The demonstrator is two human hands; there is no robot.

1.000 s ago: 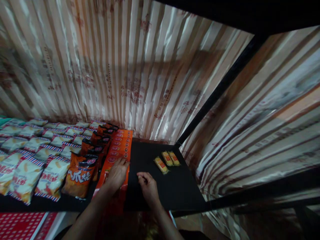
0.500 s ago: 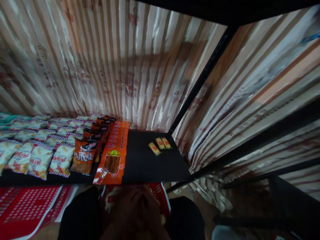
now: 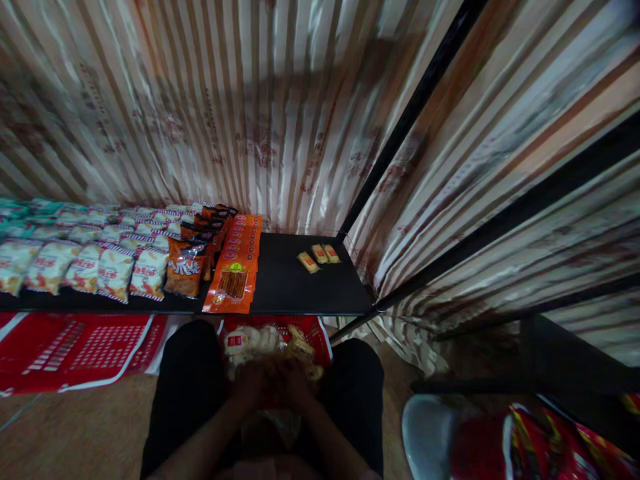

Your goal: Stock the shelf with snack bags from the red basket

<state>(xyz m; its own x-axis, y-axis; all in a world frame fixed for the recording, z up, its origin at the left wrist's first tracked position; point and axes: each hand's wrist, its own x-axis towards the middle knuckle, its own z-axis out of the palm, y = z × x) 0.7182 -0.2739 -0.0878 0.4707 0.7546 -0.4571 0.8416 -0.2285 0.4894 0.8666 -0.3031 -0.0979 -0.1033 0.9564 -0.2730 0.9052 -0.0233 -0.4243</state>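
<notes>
Both of my hands are low in front of me, close together between my knees, over the near part of a red basket point(image 3: 324, 337). My left hand point(image 3: 250, 385) and my right hand point(image 3: 294, 383) seem to meet at the fingers. Shadow and blur hide whether they hold anything. Just beyond them in the basket lie clear-wrapped whitish round pastries point(image 3: 257, 339) with a red label on the left. Yellowish wrapped snacks point(image 3: 300, 343) lie on the right. On the black shelf point(image 3: 290, 290) ahead are three small yellow snack packets point(image 3: 320, 256).
Orange flat snack packs point(image 3: 235, 267), brown-orange bags point(image 3: 185, 267) and rows of white chip bags point(image 3: 115, 270) fill the shelf's left. Black posts point(image 3: 400, 140) and striped curtains point(image 3: 285, 133) surround it. Another red basket point(image 3: 100, 347) sits lower left; a grey stool point(image 3: 425, 433) stands lower right.
My view has tipped downward, so the shelf sits higher and the basket's contents and my forearms show more. My hands stay together over the basket. The three packets on the shelf have not moved.
</notes>
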